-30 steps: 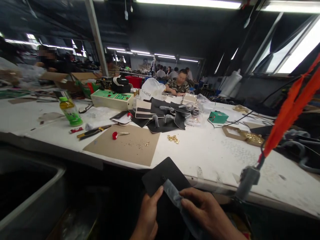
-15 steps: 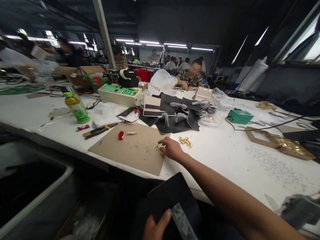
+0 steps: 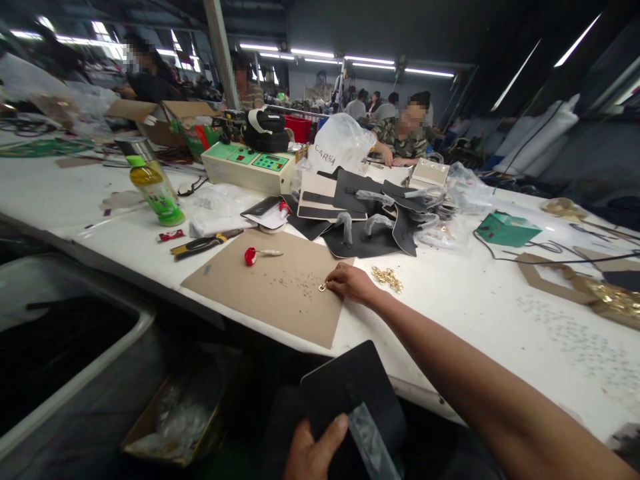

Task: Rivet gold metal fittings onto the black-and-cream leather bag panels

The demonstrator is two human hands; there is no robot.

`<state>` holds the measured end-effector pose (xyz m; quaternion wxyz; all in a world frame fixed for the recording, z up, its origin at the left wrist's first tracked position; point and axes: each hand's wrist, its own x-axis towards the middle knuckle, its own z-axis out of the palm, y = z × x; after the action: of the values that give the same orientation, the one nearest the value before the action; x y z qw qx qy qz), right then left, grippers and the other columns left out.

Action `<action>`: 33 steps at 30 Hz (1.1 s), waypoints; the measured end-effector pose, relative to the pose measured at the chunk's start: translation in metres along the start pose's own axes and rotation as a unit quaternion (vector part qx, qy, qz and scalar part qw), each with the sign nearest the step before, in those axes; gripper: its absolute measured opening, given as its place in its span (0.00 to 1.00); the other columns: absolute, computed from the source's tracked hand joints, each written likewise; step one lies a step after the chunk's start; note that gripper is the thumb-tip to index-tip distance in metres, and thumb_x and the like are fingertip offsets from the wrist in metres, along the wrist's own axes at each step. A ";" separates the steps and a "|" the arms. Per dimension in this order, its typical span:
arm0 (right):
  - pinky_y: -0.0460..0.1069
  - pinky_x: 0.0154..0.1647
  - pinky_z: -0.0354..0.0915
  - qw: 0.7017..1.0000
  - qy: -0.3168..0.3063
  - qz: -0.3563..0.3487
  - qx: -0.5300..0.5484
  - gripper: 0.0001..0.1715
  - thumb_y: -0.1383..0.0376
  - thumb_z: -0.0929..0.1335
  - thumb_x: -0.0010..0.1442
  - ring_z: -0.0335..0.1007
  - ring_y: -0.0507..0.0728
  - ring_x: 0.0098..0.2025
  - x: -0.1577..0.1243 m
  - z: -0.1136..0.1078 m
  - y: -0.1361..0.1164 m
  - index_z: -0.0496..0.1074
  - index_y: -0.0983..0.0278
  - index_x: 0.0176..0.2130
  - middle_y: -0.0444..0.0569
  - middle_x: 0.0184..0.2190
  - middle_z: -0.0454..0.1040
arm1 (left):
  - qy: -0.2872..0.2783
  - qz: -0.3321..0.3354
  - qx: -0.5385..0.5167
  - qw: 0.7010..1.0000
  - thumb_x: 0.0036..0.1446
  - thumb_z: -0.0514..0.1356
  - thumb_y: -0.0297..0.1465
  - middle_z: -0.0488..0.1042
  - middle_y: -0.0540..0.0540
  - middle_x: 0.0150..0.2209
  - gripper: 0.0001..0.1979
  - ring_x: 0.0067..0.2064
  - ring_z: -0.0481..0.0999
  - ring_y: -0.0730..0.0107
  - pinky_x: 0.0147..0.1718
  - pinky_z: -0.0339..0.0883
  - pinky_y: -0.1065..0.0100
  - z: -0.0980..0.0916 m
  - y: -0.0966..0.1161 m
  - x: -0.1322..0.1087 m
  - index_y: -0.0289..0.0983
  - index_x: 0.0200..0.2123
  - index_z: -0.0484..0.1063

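Note:
My left hand holds a black leather panel with a grey plastic-wrapped strap low in front of the table edge. My right hand reaches out over the brown cardboard sheet and pinches a small gold metal clasp lying on it. A little pile of gold clasps lies on the white table just right of that hand. A red-headed awl rests on the cardboard farther left.
Black leather pieces with grey straps, a green-topped control box, a green bottle, pliers and a small green box lie on the table. People work at the benches behind. A cardboard box sits under the table.
My right hand left the strap on the black panel, reached out to the cardboard sheet and closed its fingers on a gold clasp. The view has tilted slightly downward.

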<state>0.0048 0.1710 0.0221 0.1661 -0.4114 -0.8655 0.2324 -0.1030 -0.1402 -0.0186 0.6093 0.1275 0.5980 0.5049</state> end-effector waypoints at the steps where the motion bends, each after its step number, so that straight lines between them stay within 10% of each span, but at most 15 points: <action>1: 0.48 0.44 0.65 1.000 0.013 0.004 0.005 0.04 0.65 0.74 0.66 0.73 0.54 0.39 -0.005 -0.003 -0.001 0.83 0.61 0.40 0.48 0.42 0.77 | -0.012 -0.003 -0.025 1.000 0.41 0.78 0.47 0.86 0.35 0.43 0.28 0.52 0.83 0.35 0.59 0.71 0.45 0.002 0.003 -0.003 0.35 0.42 0.84; 10: 0.48 0.40 0.72 0.961 0.155 0.103 0.202 0.14 0.57 0.70 0.70 0.81 0.56 0.34 -0.162 -0.044 -0.047 0.80 0.64 0.39 0.47 0.34 0.82 | -0.099 -0.005 -0.064 0.993 0.54 0.73 0.42 0.84 0.40 0.52 0.26 0.55 0.82 0.49 0.58 0.74 0.57 0.015 0.015 -0.014 0.35 0.53 0.81; 16: 0.49 0.39 0.74 0.922 0.198 0.191 0.271 0.08 0.59 0.72 0.67 0.81 0.57 0.35 -0.276 -0.022 -0.089 0.82 0.59 0.42 0.45 0.34 0.83 | -0.142 0.029 0.018 0.989 0.60 0.69 0.43 0.83 0.42 0.53 0.25 0.54 0.82 0.50 0.58 0.73 0.59 0.036 0.011 -0.024 0.36 0.57 0.79; 33: 0.49 0.40 0.73 0.941 0.265 0.129 0.163 0.07 0.70 0.71 0.64 0.79 0.55 0.37 -0.329 -0.038 -0.082 0.81 0.59 0.40 0.45 0.36 0.82 | -0.156 0.105 0.159 0.969 0.52 0.73 0.45 0.85 0.41 0.48 0.22 0.56 0.79 0.44 0.58 0.71 0.60 0.099 0.005 -0.071 0.36 0.44 0.85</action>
<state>0.1706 -0.1235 0.0666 0.4228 -0.5337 -0.6797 0.2728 -0.0045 -0.1484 0.0529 0.6105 0.3618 0.5517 0.4383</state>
